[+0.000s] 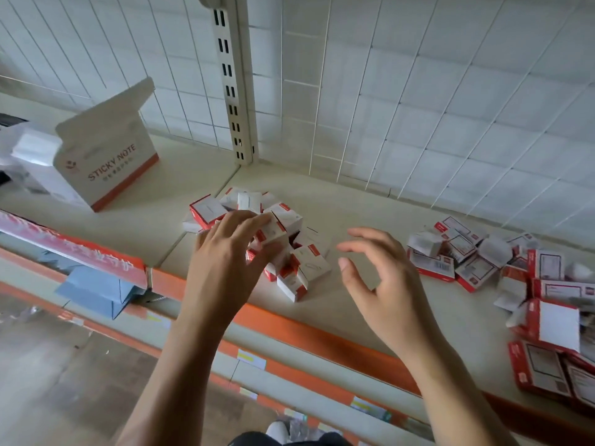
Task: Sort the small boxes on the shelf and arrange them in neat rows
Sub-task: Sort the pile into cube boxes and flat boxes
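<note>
Head camera, looking down: we face a white wire grid [418, 91] that closes off the back of a cream shelf [370, 201]. An orange front lip [306, 333] marks the near edge, and a slotted upright [230, 78] stands at the rear, where two boards meet.

At far left an opened "STICKY NOTE" carton [109, 162] stands well apart from the work. Loose red-and-white flat packs [467, 255] sprawl along the right, out to the frame's edge.

Between them, near the front lip, the small boxes [310, 262] sit in a jumbled heap. They are white with red ends, tilted every way and in no rows. Bare board lies open behind the heap and to both sides of it.

Our left hand [231, 249] lies over the heap, fingers spread and lightly bent, with the tips on a top box. The thumb is hidden, so we cannot tell whether it pinches.

Our right hand [383, 278] hangs over bare board between heap and packs, fingers loosely curled and holding nothing.
</note>
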{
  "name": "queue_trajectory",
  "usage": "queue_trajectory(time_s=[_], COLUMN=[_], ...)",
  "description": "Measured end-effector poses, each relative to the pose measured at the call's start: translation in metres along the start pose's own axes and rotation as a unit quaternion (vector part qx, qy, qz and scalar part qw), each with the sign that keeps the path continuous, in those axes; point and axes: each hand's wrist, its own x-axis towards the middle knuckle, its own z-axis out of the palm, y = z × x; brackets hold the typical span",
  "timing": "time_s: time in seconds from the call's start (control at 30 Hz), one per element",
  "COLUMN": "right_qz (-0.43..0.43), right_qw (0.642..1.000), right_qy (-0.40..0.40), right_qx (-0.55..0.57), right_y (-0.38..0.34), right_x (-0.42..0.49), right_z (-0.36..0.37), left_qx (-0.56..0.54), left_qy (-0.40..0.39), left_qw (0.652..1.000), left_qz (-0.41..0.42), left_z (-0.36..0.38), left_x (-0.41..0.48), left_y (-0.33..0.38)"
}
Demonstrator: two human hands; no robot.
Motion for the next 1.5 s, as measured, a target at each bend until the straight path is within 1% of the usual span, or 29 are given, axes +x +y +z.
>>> queue_trajectory(time_s=[0.13,0.2,0.3,0.4,0.47,0.57,0.7,0.8,0.9,0.97,1.03,1.13,1.2,1.23,1.37,1.43,1.5], right_qz=[0.008,0.017,0.026,0.036,0.048,0.065,0.072,0.078,0.083,0.088,0.091,0.089,0.115,0.144,0.291,0.315,0.307], right_qw=[1.000,1.000,0.999,0.998,0.998,0.995,0.989,0.986,0.988,0.988,0.987,0.979,0.967,0.958,0.907,0.899,0.906], right_qy=[0.007,0.011,0.020,0.036,0.048,0.069,0.113,0.128,0.112,0.105,0.106,0.130,0.144,0.145,0.114,0.099,0.107], right_qx=[-0.015,-0.023,-0.027,-0.021,-0.017,-0.029,-0.058,-0.071,-0.065,-0.066,-0.080,-0.130,-0.175,-0.199,-0.283,-0.289,-0.271], right_y=[0.001,0.001,0.003,0.008,0.014,0.025,0.041,0.051,0.057,0.060,0.063,0.068,0.070,0.070,0.079,0.085,0.087], right_x=[0.000,-0.003,-0.009,-0.018,-0.025,-0.037,-0.050,-0.056,-0.060,-0.061,-0.060,-0.057,-0.058,-0.061,-0.082,-0.093,-0.099], right_z=[0.000,-0.001,-0.005,-0.018,-0.031,-0.054,-0.084,-0.098,-0.106,-0.111,-0.116,-0.124,-0.132,-0.136,-0.141,-0.138,-0.136], left_qx=[0.009,0.015,0.019,-0.037,-0.075,-0.088,-0.095,-0.095,-0.089,-0.084,-0.079,-0.092,-0.115,-0.128,-0.194,-0.212,-0.225], left_qy=[0.002,-0.008,-0.001,0.017,0.016,-0.033,-0.105,-0.119,-0.136,-0.162,-0.178,-0.149,-0.120,-0.108,-0.088,-0.092,-0.104], left_qw=[0.999,0.999,1.000,0.998,0.994,0.988,0.978,0.982,0.985,0.983,0.981,0.984,0.985,0.985,0.974,0.969,0.964], left_qz=[-0.036,-0.031,-0.006,0.041,0.080,0.126,0.151,0.109,0.052,0.029,0.026,0.039,0.044,0.047,0.078,0.091,0.101], left_z=[0.001,0.001,-0.003,-0.005,0.002,0.025,0.060,0.083,0.105,0.116,0.124,0.123,0.116,0.111,0.090,0.086,0.086], left_x=[0.009,0.011,0.014,0.020,0.026,0.032,0.034,0.040,0.047,0.051,0.053,0.054,0.053,0.051,0.041,0.035,0.030], left_y=[-0.004,-0.004,0.004,0.030,0.053,0.087,0.127,0.147,0.162,0.173,0.180,0.179,0.175,0.174,0.183,0.191,0.197])
